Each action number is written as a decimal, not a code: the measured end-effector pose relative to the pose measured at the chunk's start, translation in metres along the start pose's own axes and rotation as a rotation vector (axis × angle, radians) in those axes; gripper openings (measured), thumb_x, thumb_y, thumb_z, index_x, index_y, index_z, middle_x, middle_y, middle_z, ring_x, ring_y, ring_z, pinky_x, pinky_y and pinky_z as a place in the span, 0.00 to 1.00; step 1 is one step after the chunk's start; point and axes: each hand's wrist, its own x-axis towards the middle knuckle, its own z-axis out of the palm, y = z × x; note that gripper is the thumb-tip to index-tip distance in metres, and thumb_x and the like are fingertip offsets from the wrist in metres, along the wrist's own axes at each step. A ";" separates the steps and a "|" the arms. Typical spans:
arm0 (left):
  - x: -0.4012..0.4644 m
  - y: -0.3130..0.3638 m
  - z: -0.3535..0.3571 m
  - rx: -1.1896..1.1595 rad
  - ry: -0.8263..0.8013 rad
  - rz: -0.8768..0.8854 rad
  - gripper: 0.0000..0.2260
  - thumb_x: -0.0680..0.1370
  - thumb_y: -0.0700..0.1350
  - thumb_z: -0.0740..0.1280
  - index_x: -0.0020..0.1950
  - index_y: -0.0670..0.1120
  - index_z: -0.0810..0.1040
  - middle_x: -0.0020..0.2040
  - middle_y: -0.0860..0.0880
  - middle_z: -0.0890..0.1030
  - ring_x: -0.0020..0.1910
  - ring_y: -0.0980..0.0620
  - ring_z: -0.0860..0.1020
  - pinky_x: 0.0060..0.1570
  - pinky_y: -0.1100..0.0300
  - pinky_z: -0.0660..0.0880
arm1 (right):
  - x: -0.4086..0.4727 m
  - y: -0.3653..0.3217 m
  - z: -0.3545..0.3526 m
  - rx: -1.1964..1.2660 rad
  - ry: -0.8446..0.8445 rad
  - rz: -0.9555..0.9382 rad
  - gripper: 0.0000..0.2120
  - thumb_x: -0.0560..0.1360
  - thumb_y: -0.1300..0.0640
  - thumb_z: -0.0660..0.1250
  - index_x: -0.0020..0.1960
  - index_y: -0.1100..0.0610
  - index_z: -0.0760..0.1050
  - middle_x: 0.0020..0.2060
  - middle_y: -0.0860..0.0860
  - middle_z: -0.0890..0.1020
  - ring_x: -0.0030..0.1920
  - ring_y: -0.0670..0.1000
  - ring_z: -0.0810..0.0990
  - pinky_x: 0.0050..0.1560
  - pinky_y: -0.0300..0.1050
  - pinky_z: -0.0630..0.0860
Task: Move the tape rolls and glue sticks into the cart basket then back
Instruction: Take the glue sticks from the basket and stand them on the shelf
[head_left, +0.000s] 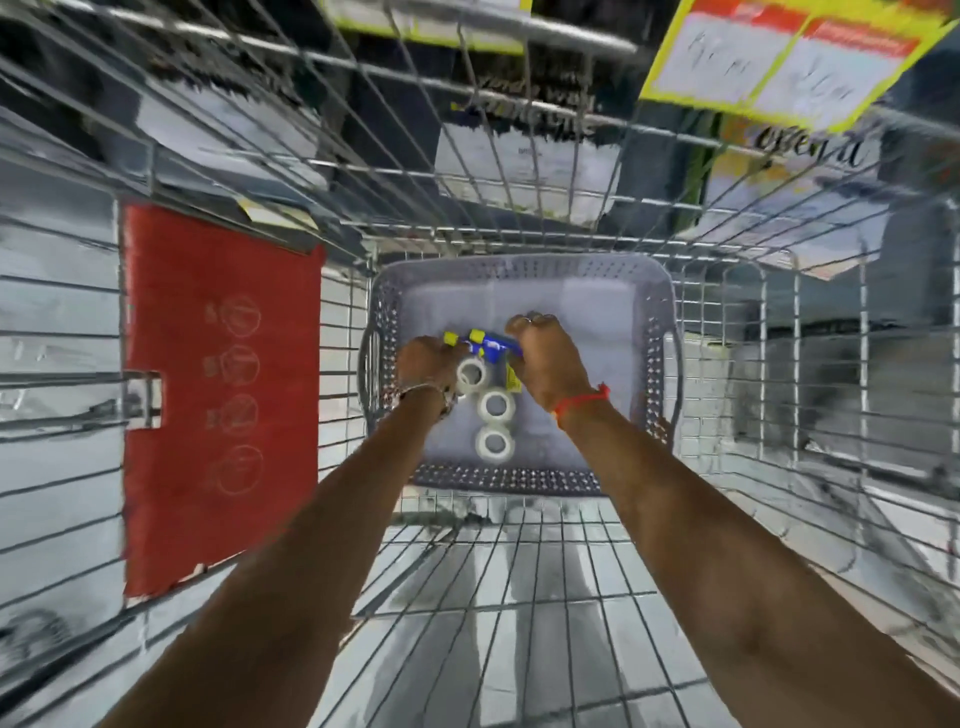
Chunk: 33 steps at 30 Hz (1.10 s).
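Both hands reach into the grey basket (519, 480): left hand (427, 364) grips a tape roll (471, 375), right hand (545, 364) clasps blue-yellow glue sticks (488, 344); two rolls (493, 406) lie loose; recommend firm holds and lifting clear of the rim

cart: bright silver wire-mesh shopping cart (519, 597), bare glossy metal | basket: grey perforated plastic basket (498, 480), matt | rolls: 3 white tape rolls (493, 405), smooth, slight sheen | sticks: blue-and-yellow plastic glue sticks (480, 340), glossy | flap: red plastic cart flap (218, 395), matt
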 end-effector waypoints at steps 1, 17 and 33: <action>0.004 -0.001 0.002 0.017 0.002 0.000 0.20 0.72 0.52 0.70 0.50 0.35 0.81 0.50 0.32 0.81 0.53 0.39 0.79 0.51 0.49 0.75 | 0.001 0.000 0.004 -0.019 0.003 0.001 0.12 0.67 0.70 0.65 0.51 0.65 0.76 0.51 0.64 0.79 0.55 0.64 0.75 0.50 0.53 0.75; -0.001 0.024 0.007 -0.189 0.123 -0.039 0.14 0.73 0.47 0.68 0.51 0.37 0.81 0.53 0.35 0.81 0.54 0.41 0.79 0.48 0.56 0.73 | -0.012 0.003 -0.002 0.230 0.198 0.239 0.06 0.70 0.64 0.65 0.45 0.62 0.78 0.45 0.62 0.81 0.49 0.63 0.78 0.44 0.48 0.72; -0.135 0.123 -0.077 -0.734 0.138 0.730 0.10 0.70 0.37 0.70 0.47 0.50 0.78 0.38 0.56 0.81 0.35 0.69 0.77 0.43 0.69 0.75 | -0.070 -0.069 -0.148 0.961 0.775 0.092 0.11 0.69 0.70 0.70 0.48 0.58 0.77 0.36 0.42 0.81 0.37 0.35 0.78 0.44 0.28 0.75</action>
